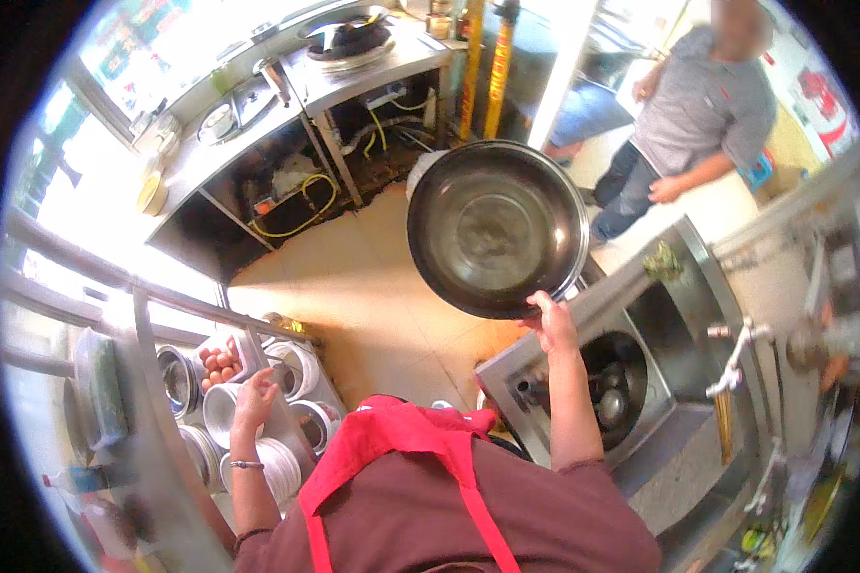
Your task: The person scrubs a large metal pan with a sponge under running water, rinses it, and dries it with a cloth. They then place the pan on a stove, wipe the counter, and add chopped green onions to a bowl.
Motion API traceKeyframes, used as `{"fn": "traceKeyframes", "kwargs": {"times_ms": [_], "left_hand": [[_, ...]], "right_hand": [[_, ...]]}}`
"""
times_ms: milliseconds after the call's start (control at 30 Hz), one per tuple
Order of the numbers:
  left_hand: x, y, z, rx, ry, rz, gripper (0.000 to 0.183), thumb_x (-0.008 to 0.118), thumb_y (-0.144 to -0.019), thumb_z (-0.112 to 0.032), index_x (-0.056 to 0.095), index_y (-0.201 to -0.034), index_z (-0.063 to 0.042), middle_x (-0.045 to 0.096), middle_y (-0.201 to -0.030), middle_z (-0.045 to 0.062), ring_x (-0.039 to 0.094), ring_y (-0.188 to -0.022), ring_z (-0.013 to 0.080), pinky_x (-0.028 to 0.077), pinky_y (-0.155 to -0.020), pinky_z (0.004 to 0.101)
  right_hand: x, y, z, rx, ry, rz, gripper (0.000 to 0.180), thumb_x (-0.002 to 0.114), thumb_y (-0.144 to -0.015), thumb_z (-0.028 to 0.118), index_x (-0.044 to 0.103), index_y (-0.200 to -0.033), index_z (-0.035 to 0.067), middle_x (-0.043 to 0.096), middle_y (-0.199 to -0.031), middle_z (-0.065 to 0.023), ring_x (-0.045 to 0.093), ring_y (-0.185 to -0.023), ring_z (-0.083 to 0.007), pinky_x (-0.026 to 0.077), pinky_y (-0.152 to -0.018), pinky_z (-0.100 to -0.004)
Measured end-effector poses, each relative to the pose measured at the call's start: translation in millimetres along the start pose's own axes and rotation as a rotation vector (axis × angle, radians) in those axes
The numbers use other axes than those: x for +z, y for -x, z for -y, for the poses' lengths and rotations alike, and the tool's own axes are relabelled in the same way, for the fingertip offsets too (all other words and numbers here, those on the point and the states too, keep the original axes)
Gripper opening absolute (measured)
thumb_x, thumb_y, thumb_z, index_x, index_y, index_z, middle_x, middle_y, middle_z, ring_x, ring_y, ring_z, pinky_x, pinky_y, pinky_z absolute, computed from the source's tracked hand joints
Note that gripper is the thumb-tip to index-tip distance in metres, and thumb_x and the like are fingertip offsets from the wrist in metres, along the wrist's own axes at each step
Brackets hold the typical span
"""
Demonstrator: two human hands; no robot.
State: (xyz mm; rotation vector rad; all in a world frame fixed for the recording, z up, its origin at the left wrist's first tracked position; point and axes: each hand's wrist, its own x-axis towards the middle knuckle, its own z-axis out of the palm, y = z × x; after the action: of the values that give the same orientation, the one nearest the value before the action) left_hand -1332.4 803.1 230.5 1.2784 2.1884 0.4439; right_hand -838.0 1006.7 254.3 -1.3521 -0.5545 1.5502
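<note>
My right hand grips the near rim of a large round metal pan, its thumb over the edge. The pan hangs tilted towards me above the floor, and its inside looks bare and shiny. A pale thing shows behind the pan's far left edge, too hidden to name. My left hand holds nothing, its fingers apart and slightly curled. Below it on the rack sits a white round container, with brown eggs in a tray just beyond. A stack of white plates lies beside my left wrist.
To my right stands a steel stove counter with a dark wok in it. A person in a grey shirt stands at the far right. Another steel counter runs along the far left, with a yellow hose beneath. Yellow poles stand at its end.
</note>
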Motion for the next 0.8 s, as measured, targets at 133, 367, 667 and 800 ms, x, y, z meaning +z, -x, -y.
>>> {"fn": "traceKeyframes", "kwargs": {"times_ms": [133, 367, 667, 800], "left_hand": [[-25, -70, 6, -0.004, -0.143, 0.083, 0.036, 0.067, -0.075, -0.013, 0.061, -0.109, -0.005, 0.065, -0.086, 0.017, 0.064, -0.079, 0.0271, 0.050, -0.074, 0.0349], [-40, -286, -16, 0.244, -0.284, 0.117, 0.041, 0.059, -0.078, -0.016, 0.055, -0.117, -0.006, 0.061, -0.100, 0.024, 0.062, -0.088, 0.0332, 0.049, -0.075, 0.0394], [-17, -455, -15, 0.100, -0.310, 0.292, 0.042, 0.064, -0.075, -0.016, 0.057, -0.115, -0.005, 0.064, -0.095, 0.018, 0.061, -0.091, 0.0315, 0.048, -0.083, 0.0398], [13, -508, 57, 0.181, -0.141, 0.250, 0.038, 0.057, -0.076, -0.017, 0.058, -0.112, -0.006, 0.062, -0.096, 0.023, 0.060, -0.088, 0.0380, 0.048, -0.080, 0.0428]], "right_hand": [[49, -48, -2, 0.066, -0.056, -0.062, 0.015, 0.062, -0.074, 0.009, 0.057, -0.079, -0.005, 0.058, -0.069, -0.0107, 0.059, -0.055, -0.0223, 0.053, -0.047, -0.0319], [104, -110, -12, 0.067, -0.128, -0.247, 0.012, 0.057, -0.073, 0.010, 0.058, -0.076, -0.002, 0.060, -0.065, -0.0132, 0.058, -0.048, -0.0227, 0.049, -0.041, -0.0301], [162, -243, 62, 0.106, -0.140, -0.242, 0.019, 0.058, -0.073, 0.013, 0.059, -0.082, -0.003, 0.063, -0.072, -0.0148, 0.063, -0.056, -0.0257, 0.051, -0.046, -0.0305], [186, -314, 120, 0.076, -0.156, -0.274, 0.012, 0.061, -0.068, 0.012, 0.054, -0.073, 0.004, 0.059, -0.074, -0.0105, 0.058, -0.052, -0.0258, 0.047, -0.043, -0.0334]]}}
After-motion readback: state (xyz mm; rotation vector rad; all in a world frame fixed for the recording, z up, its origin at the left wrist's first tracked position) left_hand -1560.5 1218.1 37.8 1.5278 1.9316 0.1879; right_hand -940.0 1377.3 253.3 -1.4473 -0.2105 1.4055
